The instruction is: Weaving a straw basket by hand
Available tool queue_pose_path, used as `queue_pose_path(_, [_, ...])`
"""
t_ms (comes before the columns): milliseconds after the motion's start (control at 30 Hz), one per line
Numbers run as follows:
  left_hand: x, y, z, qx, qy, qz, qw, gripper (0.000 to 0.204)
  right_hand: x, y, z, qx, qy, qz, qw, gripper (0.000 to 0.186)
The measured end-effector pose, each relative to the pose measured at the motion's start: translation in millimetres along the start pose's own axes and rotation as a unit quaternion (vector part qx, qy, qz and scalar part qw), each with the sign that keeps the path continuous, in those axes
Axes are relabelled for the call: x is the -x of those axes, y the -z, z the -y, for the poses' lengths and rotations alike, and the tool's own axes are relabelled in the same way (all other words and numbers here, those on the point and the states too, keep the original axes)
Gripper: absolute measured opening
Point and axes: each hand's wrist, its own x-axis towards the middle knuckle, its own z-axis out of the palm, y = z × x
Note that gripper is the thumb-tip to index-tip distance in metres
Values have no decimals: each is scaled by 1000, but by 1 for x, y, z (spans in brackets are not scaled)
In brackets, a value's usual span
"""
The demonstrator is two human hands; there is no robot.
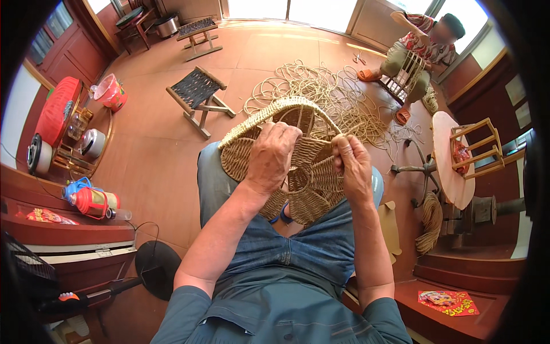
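Note:
A round woven basket [318,200] of tan cord, with petal-shaped panels, rests across my lap between my knees. Its pale braided rim [252,121] arches along the far side. My left hand [269,155] is closed over the basket's middle, knuckles up, and its fingertips are partly hidden. At the right end of the rim, my right hand [352,163] pinches a strand of cord [329,123] between thumb and fingers. Dark gaps show between some panels near both hands.
Loose cord [326,92] lies in a tangled heap beyond my knees. A folding stool [197,89] stands to its left. At the far right sits another person [421,51] with a wooden frame [405,77]. A round board [450,160] and a cord bundle [431,221] are at right.

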Motion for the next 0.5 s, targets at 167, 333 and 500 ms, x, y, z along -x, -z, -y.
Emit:
queue_pose_path(167, [-14,-7,2,-9,-10,15,1000,9,-11,-3,15,-5,95,-22,995,25])
queue_pose_path(333, [-18,-19,-4,-71,0,5,997,9,-14,-21,13,151,128,-40,979,35])
queue_pose_path(500, [-13,-19,-8,-33,39,28,998,12,-17,-36,-3,376,283,-42,881,56])
